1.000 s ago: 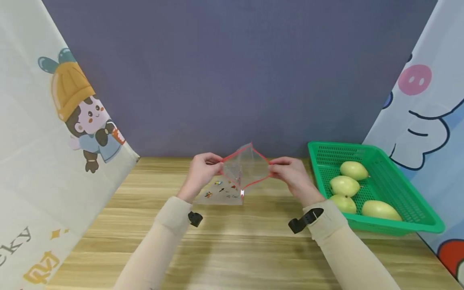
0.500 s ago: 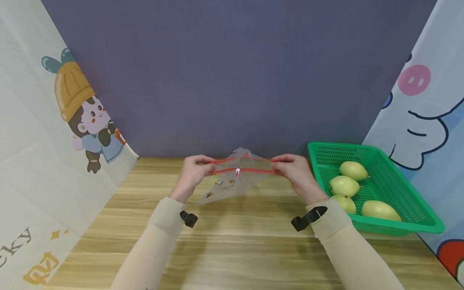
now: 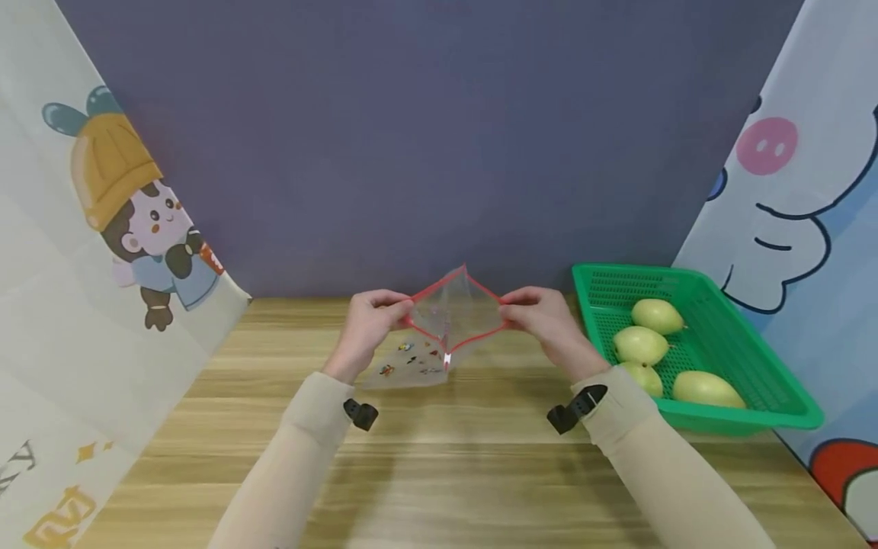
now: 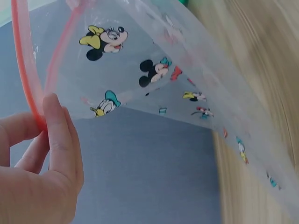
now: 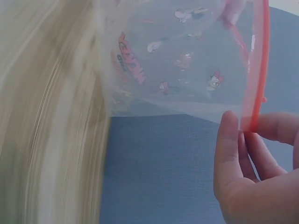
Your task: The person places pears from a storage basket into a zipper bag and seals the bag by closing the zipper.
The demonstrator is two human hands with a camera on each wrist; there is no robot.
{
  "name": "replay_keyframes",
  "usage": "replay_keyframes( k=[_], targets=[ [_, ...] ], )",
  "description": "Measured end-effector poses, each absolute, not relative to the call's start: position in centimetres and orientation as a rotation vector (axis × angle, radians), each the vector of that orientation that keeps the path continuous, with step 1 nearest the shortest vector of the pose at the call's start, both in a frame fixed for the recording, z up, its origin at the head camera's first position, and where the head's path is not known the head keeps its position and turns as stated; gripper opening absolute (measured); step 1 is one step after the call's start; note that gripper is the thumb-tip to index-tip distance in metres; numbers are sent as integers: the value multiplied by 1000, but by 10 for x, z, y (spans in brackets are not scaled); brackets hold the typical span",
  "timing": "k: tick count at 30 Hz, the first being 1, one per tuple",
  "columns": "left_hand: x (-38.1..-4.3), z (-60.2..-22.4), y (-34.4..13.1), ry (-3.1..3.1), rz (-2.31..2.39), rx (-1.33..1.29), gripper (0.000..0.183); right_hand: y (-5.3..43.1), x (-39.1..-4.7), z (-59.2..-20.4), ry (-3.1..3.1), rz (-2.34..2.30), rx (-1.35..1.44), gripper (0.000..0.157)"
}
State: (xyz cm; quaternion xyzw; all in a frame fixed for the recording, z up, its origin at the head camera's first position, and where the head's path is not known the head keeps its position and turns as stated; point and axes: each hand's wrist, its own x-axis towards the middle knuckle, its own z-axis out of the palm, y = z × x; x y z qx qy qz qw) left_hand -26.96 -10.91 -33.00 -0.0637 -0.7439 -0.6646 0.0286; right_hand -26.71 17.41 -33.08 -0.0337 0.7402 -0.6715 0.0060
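A clear zip bag (image 3: 473, 309) with a red zip edge and printed cartoon figures is stretched between both hands above the table. Its mouth gapes in a diamond shape, and a white slider sits at the near corner of the red edge. My left hand (image 3: 370, 324) pinches the left end of that edge between thumb and fingers; the left wrist view shows the same left hand (image 4: 46, 163) at the red strip. On the other side my right hand (image 3: 545, 324) pinches the right end, also seen in the right wrist view with the bag (image 5: 177, 60) hanging from it.
A green plastic basket (image 3: 768, 366) stands on the right of the wooden table (image 3: 453, 480), holding several pale green oval fruits (image 3: 708, 389). A dark grey-blue panel (image 3: 439, 137) rises behind, with printed cloth sheets at both sides.
The bag's mouth narrowed to two nearly parallel red lines half a second ago, as the hands drew apart. Now they are closer together and the mouth gapes wide again. The head view has shifted slightly.
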Motion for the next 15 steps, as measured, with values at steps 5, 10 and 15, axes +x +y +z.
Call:
replay_keyframes(
  k=[5, 10, 15],
  targets=[
    [-272, -332, -103, -2243, -2095, -165, 18, 174, -266, -327, 2344, -2032, -120, 32],
    [-273, -331, -100, -2225, -2125, -160, 19, 177, -262, -322, 2421, -1908, -207, 31],
    [-274, -330, -99, -2232, -2136, -162, 20, 189, -255, -314, 2566, -1691, -305, 26]
  ],
)
